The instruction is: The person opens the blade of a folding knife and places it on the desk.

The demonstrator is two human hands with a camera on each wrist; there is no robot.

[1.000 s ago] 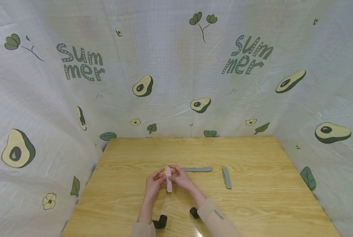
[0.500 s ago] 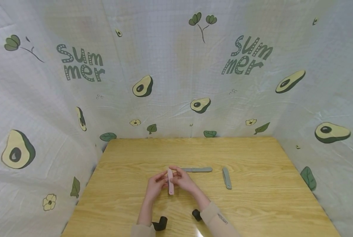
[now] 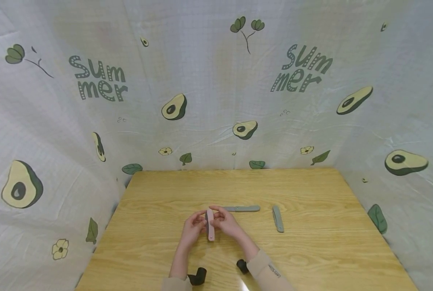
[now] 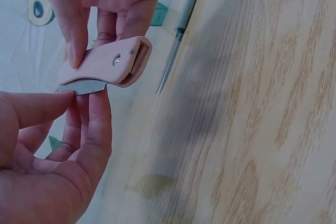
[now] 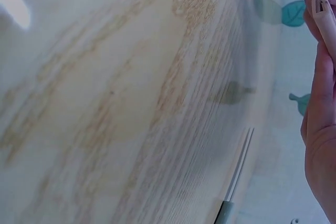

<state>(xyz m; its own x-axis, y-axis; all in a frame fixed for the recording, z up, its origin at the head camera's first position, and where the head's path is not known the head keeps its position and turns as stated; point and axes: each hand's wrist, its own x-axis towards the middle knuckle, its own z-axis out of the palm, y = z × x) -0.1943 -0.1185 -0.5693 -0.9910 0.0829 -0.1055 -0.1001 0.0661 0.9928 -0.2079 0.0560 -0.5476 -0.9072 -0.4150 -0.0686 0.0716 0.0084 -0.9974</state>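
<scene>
Between both hands is a pink folding knife point(image 3: 211, 232), raised in front of the body. My left hand point(image 3: 192, 229) pinches its grey blade point(image 4: 90, 86) between thumb and fingers, as the left wrist view shows. Most of the blade lies inside the pink handle point(image 4: 100, 61), with its edge showing along the lower side. From the other side, my right hand point(image 3: 228, 223) grips the handle with thumb and fingers. The right wrist view catches only part of the right hand point(image 5: 321, 129) and the handle's end at the right border.
Behind the right hand lies a grey-green folding knife point(image 3: 248, 208) with its blade out. Further right is a folded grey-green knife point(image 3: 278, 219). Black wrist-worn pieces point(image 3: 200, 276) show near the sleeves. A patterned cloth point(image 3: 209, 81) stands around the wooden table point(image 3: 311, 242).
Both hands have shifted slightly right and nearer the body with the pink knife, which has turned a little. The grey-green knives have stayed put.
</scene>
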